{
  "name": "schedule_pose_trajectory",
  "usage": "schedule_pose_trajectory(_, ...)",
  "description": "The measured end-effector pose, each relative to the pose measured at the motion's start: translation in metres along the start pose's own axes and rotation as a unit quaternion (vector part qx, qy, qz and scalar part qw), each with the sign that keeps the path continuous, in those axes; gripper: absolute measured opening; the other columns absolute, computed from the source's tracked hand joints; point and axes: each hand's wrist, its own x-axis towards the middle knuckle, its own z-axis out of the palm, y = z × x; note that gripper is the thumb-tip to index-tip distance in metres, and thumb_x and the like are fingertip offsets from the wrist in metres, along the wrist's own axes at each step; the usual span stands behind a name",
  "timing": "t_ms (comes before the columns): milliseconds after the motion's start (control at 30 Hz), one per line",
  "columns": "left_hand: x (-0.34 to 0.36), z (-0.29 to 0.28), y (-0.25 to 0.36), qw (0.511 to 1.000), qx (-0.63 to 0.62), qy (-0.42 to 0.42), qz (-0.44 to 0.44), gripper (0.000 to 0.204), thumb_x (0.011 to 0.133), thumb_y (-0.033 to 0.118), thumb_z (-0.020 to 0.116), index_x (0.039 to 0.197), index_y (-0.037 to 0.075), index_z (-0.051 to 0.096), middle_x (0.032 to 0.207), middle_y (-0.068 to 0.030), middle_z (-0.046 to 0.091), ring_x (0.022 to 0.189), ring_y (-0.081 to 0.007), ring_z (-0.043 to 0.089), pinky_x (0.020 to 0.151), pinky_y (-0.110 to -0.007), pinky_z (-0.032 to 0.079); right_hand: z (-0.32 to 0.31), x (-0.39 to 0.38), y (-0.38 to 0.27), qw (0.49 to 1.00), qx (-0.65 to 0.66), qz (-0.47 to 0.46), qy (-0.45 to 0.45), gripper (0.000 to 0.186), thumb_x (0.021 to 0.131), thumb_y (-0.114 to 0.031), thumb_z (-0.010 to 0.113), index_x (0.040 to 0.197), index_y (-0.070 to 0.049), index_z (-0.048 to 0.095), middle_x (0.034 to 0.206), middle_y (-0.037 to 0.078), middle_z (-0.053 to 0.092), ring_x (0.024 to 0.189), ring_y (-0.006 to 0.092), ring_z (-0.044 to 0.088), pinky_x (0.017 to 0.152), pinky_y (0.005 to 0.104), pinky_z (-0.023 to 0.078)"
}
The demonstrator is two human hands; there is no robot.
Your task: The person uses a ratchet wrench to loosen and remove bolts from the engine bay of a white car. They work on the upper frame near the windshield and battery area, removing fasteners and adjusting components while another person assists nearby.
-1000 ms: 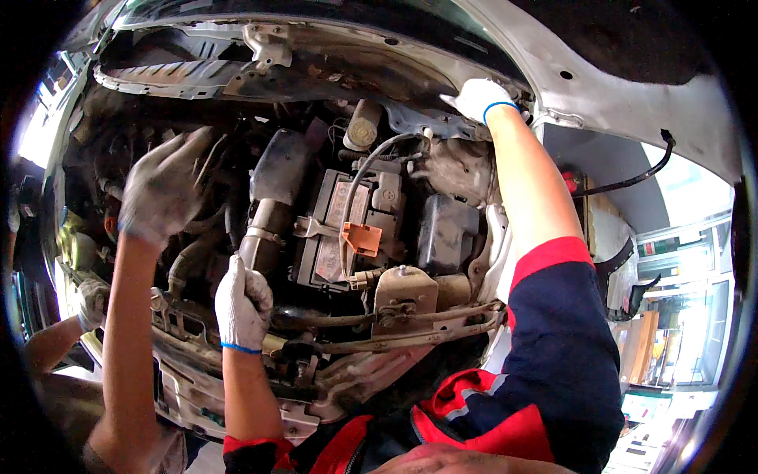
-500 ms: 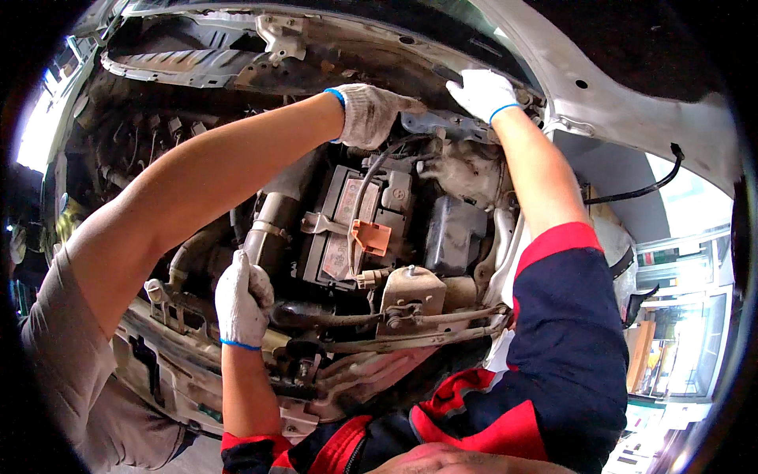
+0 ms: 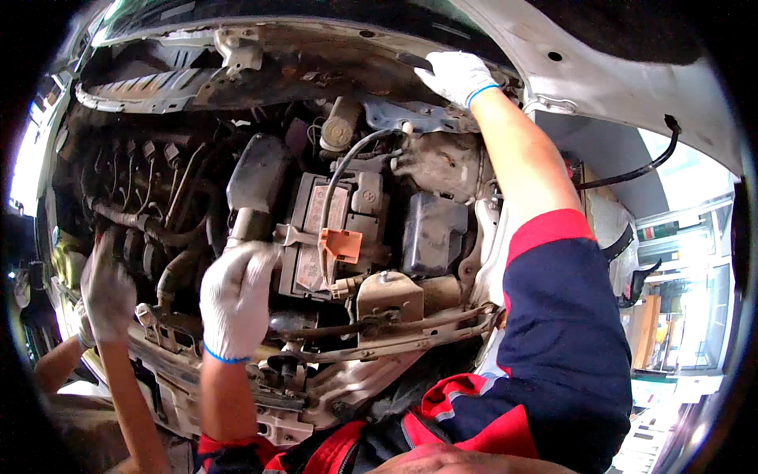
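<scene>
My left hand (image 3: 235, 302), in a white knit glove with blue cuff, has its fingers curled beside the intake pipe (image 3: 246, 223) and the battery's (image 3: 309, 265) left side; what they hold is hidden. At the upper right my right hand (image 3: 459, 77), gloved alike, rests by the metal cowl edge (image 3: 387, 43) with fingers apart and slightly bent. Below it are a pale reservoir (image 3: 438, 162) and a black box (image 3: 433, 233). A hose (image 3: 351, 156) runs over the battery, near an orange cover (image 3: 343, 246).
A co-worker's blurred gloved hand (image 3: 109, 296) and second hand (image 3: 84, 320) are at the engine bay's left. The raised white hood (image 3: 600, 55) arches over the right, with a black strut or hose (image 3: 632, 178). Front crossbars (image 3: 332, 354) span the lower edge.
The co-worker's arm, which reached across the middle half a second ago, is back at the left. My left hand has risen slightly; my right hand appears a little further left and up.
</scene>
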Motion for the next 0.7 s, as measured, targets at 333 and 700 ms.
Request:
schedule_pose_trajectory(333,0.271,0.187,0.078,0.856,0.416,-0.08,0.297,0.047,0.096,0.014,0.047,0.142,0.003,0.046,0.097,-0.0251,0.071,0.09,-0.0407,0.07,0.075,-0.051,0.054,0.02,-0.013,0.007,0.996,0.052,0.038,0.054,0.04,0.091,-0.048,0.059,0.097,-0.009,0.07,0.09,0.017,0.073,0.086,0.0348,0.071,0.077,0.0474,0.057)
schedule_pose_trajectory(700,0.286,0.226,0.075,0.811,0.492,-0.037,0.315,0.036,0.102,0.022,0.042,0.131,0.006,0.054,0.089,-0.0156,0.074,0.084,-0.0363,0.073,0.069,-0.049,0.058,0.023,-0.035,-0.001,0.978,0.08,0.183,0.069,0.036,0.086,-0.037,0.07,0.113,-0.013,0.068,0.114,0.016,0.071,0.109,0.0325,0.068,0.09,0.0458,0.055)
